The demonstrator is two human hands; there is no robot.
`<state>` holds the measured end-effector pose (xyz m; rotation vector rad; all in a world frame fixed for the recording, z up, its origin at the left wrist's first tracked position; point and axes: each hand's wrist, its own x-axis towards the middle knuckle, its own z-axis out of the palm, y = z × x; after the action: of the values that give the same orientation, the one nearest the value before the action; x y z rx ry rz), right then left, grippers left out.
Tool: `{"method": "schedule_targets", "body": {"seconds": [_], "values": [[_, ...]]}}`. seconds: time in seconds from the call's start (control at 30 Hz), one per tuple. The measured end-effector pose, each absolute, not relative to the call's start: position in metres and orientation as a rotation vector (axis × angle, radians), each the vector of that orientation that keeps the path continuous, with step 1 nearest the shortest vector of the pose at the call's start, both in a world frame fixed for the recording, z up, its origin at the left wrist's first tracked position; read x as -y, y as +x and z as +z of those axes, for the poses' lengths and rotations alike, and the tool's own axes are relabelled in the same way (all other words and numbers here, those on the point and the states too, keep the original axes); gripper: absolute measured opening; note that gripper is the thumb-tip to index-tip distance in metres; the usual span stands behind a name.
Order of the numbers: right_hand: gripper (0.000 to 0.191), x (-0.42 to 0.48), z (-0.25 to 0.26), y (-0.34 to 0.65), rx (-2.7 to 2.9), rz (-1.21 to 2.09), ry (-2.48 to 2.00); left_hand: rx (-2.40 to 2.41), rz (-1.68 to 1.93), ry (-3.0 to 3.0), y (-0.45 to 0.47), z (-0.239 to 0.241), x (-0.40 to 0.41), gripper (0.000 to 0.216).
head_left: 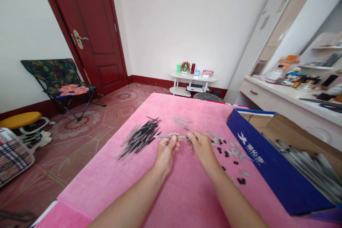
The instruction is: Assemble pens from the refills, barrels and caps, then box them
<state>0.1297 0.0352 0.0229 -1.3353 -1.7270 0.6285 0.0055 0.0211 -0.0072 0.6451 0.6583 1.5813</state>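
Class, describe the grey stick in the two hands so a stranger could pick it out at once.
Start with the pink cloth. Between the pile of dark sticks on its left and the blue box on its right, find the left hand and right hand. The grey stick runs between them; unlike the loose grey sticks lying just beyond, it is held.

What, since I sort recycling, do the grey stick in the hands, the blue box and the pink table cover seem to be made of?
Grey stick: perhaps plastic, slim and dull, though blur leaves it open.
Blue box: probably cardboard, smooth printed outside, plain brown inside.
Pink table cover: likely plush fabric, matte, with a soft, patchy nap.
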Motion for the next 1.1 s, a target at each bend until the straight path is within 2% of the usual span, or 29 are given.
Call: {"method": "schedule_targets", "body": {"seconds": [0.13,0.23,0.3,0.43,0.6,0.77,0.9,1.1], "values": [[0.036,-0.035,0.026,0.132,1.759,0.646,-1.322,-0.658,1.582,0.647,0.003,-0.007,-0.023,0.023],[0.022,-0.035,0.029,0.132,1.783,0.745,-1.248,-0.647,1.589,0.626,0.001,-0.007,-0.025,0.021],[0.02,-0.035,0.029,0.132,1.807,0.747,-1.233,-0.641,1.583,0.629,0.0,-0.008,-0.025,0.022],[0.039,-0.034,0.028,0.132,1.83,0.657,-1.314,-0.644,1.566,0.639,0.0,-0.007,-0.024,0.022],[0.02,-0.035,0.026,0.133,1.828,0.706,-1.247,-0.655,1.555,0.619,0.0,-0.008,-0.024,0.023],[0.04,-0.036,0.027,0.135,1.878,0.681,-1.302,-0.644,1.537,0.65,0.0,-0.01,-0.024,0.021],[0.033,-0.035,0.027,0.134,1.889,0.679,-1.28,-0.633,1.536,0.652,0.0,-0.01,-0.023,0.02],[0.049,-0.043,0.026,0.145,1.767,0.876,-1.391,-0.666,1.556,0.73,-0.002,-0.009,-0.024,0.022]]}}
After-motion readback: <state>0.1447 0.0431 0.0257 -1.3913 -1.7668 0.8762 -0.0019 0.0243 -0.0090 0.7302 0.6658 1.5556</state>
